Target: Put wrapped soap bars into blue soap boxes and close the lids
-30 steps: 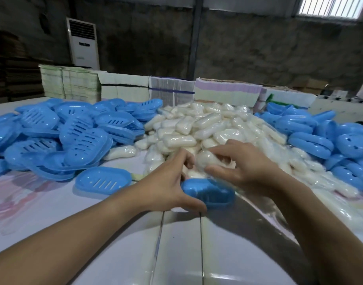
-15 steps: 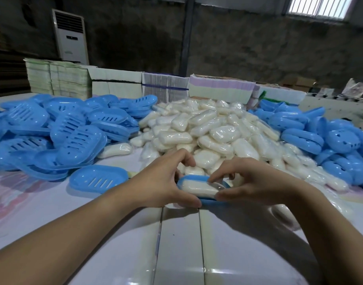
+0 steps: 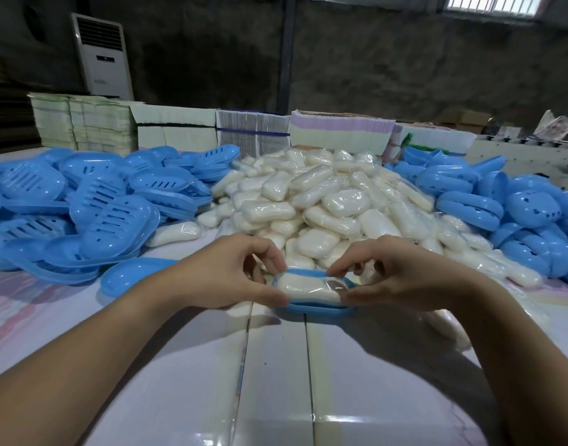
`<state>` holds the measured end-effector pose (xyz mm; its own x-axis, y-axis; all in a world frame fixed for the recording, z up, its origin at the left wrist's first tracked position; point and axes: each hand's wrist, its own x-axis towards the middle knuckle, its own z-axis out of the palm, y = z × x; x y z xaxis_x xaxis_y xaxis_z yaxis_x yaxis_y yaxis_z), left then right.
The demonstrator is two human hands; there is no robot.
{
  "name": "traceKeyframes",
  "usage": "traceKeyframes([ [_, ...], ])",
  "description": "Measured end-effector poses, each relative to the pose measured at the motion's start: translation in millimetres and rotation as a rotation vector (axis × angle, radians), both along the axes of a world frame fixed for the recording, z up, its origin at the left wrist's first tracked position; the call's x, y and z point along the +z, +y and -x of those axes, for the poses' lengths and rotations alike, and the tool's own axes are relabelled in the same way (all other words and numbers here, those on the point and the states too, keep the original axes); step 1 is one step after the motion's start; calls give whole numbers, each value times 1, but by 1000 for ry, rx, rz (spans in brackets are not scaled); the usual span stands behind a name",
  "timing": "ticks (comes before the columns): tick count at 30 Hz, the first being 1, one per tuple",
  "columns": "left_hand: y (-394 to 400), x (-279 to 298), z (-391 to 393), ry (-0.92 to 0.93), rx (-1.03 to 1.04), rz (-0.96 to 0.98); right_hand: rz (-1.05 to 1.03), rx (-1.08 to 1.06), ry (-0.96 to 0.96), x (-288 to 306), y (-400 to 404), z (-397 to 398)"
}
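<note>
Both hands pinch the ends of one wrapped soap bar (image 3: 311, 286) — left hand (image 3: 226, 275) at its left end, right hand (image 3: 401, 278) at its right — seating it in the open blue box base (image 3: 321, 308) on the bench (image 3: 276, 375), just in front of the soap heap (image 3: 327, 201). Best to press it level and tuck the wrap inside the rim — then fetch a lid from the slotted blue pile (image 3: 83, 204) left of the heap.
</note>
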<state>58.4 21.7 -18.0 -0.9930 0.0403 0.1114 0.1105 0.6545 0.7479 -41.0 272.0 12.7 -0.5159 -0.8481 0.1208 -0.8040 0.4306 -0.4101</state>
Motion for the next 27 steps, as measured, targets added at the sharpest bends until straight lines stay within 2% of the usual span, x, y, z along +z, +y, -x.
traceKeyframes([
  [7,14,-6,6,119,74,-150,-13,-35,47,-2,-4,0],
  [11,17,-10,7,123,85,-142,-5,-67,11,-1,-6,0],
  [17,17,-15,9,111,100,-139,-13,-199,117,-5,-8,5],
  [24,17,-15,11,133,86,-114,18,-198,47,-3,-3,6],
  [27,14,-16,12,154,86,-61,146,-242,120,-1,-4,12],
])
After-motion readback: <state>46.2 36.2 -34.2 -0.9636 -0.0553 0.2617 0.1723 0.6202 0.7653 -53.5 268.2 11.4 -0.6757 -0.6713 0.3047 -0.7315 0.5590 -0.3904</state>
